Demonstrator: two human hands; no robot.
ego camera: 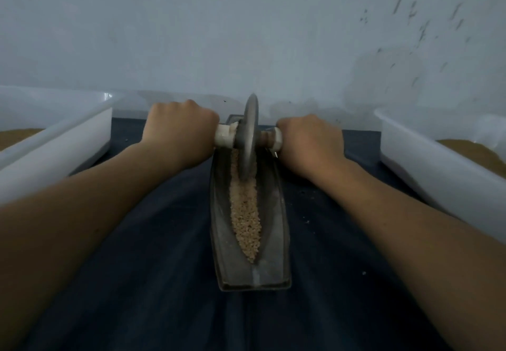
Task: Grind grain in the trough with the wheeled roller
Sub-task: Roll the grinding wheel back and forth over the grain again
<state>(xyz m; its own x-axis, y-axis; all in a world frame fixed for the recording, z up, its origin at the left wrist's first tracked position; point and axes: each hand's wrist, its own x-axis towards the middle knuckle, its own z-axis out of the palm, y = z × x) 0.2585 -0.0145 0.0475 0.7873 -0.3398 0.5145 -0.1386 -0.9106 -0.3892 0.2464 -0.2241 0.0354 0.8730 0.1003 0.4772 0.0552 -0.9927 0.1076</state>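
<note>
The wheeled roller (247,142) is stood upright on its edge at the far end of the boat-shaped metal trough (275,241). Its rim is sunk into the grain (245,219), which is spread along the groove from the wheel almost to the near tip. The axle handle (224,136) is passed through the hub and is grasped on both sides. The left hand (180,129) is clenched round the pale stub left of the disc and the right hand (309,142) round the stub on the right, each fist just beside the wheel.

The disc is judged to be heavy, stiff metal, so the crushing is probably done largely by its weight. An even hold on both stubs is called for, lest the thin wheel be tipped against a trough wall. The trough is judged rigid and heavy enough to stay put on the dark cloth (137,268). The grain is loose and light and may be pushed out over the low ends. A left tub (54,137) and a right tub (438,175), both white, are set alongside, with brown material in each.
</note>
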